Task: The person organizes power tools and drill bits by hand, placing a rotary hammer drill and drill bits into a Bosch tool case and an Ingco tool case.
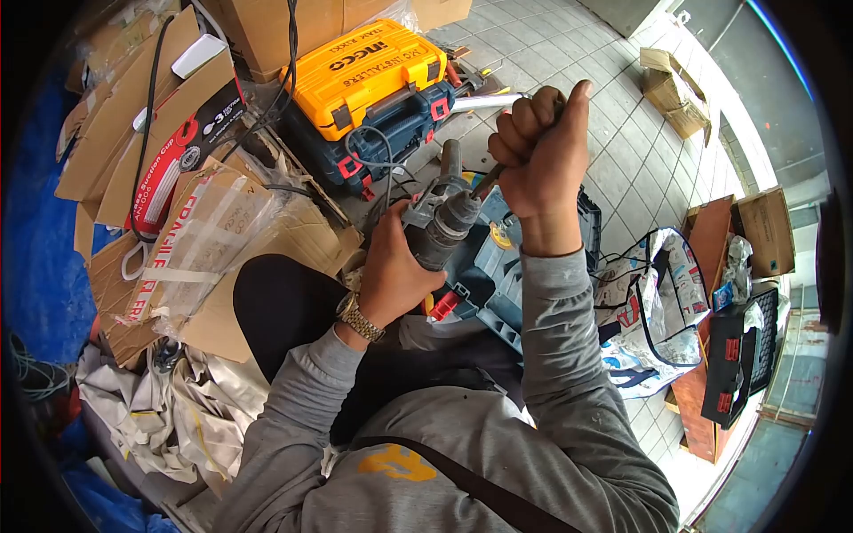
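Tiled floor [622,151] forms the working surface. The person sits on it with both arms raised ahead of the chest.

**Hands**
- Left hand [391,266]: closed around the grey body of a power tool [442,222], which it holds clear of the floor in front of the chest. A metal wristwatch [360,318] sits on the wrist just below this hand.
- Right hand [540,147]: clenched in a fist around the grip of a slim shaft [488,181]. The grip itself is hidden inside the fist.

**Key relation**
- The right hand stands above and to the right of the power tool, apart from it.
- The shaft runs from the fist down and to the left, and its tip meets the front end of the power tool.
- The power tool's long axis appears to run from the left palm upward and away from the body.
- The left hand is directly on the power tool. The right hand reaches it only through the shaft.

**Surroundings, referenced to the power tool**
- Directly beneath: an open grey case [498,266] with red latches.
- Beyond: a yellow tool case [364,71] stacked on a dark blue case [400,124].
- Left: taped cardboard sheets [222,231], with a printed carton [178,160] beyond them.
- Far left: a blue tarpaulin [44,240].
- Right: a printed bag [662,293], then a black crate [737,355] further right.
- Below left: crumpled sheeting [169,400].
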Tool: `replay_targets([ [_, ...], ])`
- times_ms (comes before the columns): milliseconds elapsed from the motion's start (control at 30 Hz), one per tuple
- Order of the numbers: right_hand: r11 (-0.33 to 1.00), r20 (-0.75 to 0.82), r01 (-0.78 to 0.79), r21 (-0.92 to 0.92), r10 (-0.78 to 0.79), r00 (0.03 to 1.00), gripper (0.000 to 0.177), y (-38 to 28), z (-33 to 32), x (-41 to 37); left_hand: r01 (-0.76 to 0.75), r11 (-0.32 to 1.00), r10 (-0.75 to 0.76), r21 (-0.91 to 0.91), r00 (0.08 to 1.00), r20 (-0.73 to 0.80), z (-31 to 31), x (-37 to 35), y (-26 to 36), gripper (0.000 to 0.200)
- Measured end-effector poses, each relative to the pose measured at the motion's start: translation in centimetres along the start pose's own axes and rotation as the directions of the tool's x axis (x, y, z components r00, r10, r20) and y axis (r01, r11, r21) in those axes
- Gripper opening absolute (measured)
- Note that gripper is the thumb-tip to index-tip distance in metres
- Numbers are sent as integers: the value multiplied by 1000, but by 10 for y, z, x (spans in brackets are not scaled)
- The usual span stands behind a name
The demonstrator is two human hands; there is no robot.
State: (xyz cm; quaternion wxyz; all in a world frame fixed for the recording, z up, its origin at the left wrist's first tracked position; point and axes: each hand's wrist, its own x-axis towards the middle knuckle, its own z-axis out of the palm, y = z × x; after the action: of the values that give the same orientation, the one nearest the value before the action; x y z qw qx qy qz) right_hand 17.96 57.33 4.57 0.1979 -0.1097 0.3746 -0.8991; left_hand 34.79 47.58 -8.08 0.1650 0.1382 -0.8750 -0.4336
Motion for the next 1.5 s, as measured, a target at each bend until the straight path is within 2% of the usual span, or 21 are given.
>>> replay_targets([
  [33,1000,5,-6,0,6,1000,51,-2,-6,8,5,1000,-5,1,1000,-6,-1,0,-1,109],
  [67,973,348,-175,151,113,931,52,-5,-20,20,-17,999,17,-38,1000,-4,-1,-1,-2,109],
  [100,899,655,-369,233,136,743,53,-6,-27,26,-44,996,44,-78,999,1,-2,-2,-3,109],
  [167,864,728,-443,238,143,670,53,-5,-34,32,-59,996,61,-71,998,28,-8,0,2,109],
  [233,794,925,-559,238,-10,380,52,-5,-38,34,-66,995,71,-76,996,61,-8,0,2,109],
  [267,820,893,-521,236,27,448,49,-6,-37,33,-74,994,78,-78,996,46,-7,1,2,108],
  [300,865,749,-461,199,169,641,48,-4,-35,23,-82,994,84,-78,996,31,-6,1,1,108],
  [367,987,232,-147,63,129,964,48,4,-8,-4,-63,994,66,-90,997,31,-5,1,-4,107],
  [533,970,350,-232,78,191,917,48,-2,-26,-3,-88,994,91,-69,995,38,-3,3,-5,106],
  [667,979,442,-190,71,140,886,48,-29,-19,4,-70,979,82,-190,995,56,-3,9,14,101],
  [767,981,301,-163,105,125,945,47,-15,-18,1,-89,974,101,-206,994,50,2,4,9,102],
  [833,966,382,-257,3,237,893,47,-11,-20,-2,-92,972,107,-215,992,61,4,7,9,102],
  [900,971,286,-236,40,215,934,47,-26,-26,9,-65,975,81,-212,995,66,3,9,12,102],
  [967,985,289,-148,86,117,950,46,-29,-37,13,-58,981,79,-186,991,110,0,12,21,103],
  [1100,971,284,-236,-31,235,930,45,-18,-14,5,-37,969,57,-243,996,75,0,9,20,105],
  [1167,980,286,-198,34,181,941,45,-19,-31,21,39,982,-18,-185,994,111,2,11,6,106],
  [1300,978,389,-167,123,108,915,50,-25,-41,16,-96,986,107,-137,992,71,2,14,16,107],
  [1367,995,269,-98,25,88,959,57,-17,-35,1,-57,974,80,-219,992,99,8,14,7,107],
  [1400,996,342,-68,-61,85,936,65,-2,-52,5,1,960,39,-280,990,137,8,14,11,107],
  [1433,985,309,-135,-103,161,937,63,-6,-54,-9,-4,961,45,-277,989,144,10,14,9,107],
  [1500,955,241,-31,-295,106,965,54,14,-76,-19,-37,975,64,-221,991,115,12,15,0,107],
])
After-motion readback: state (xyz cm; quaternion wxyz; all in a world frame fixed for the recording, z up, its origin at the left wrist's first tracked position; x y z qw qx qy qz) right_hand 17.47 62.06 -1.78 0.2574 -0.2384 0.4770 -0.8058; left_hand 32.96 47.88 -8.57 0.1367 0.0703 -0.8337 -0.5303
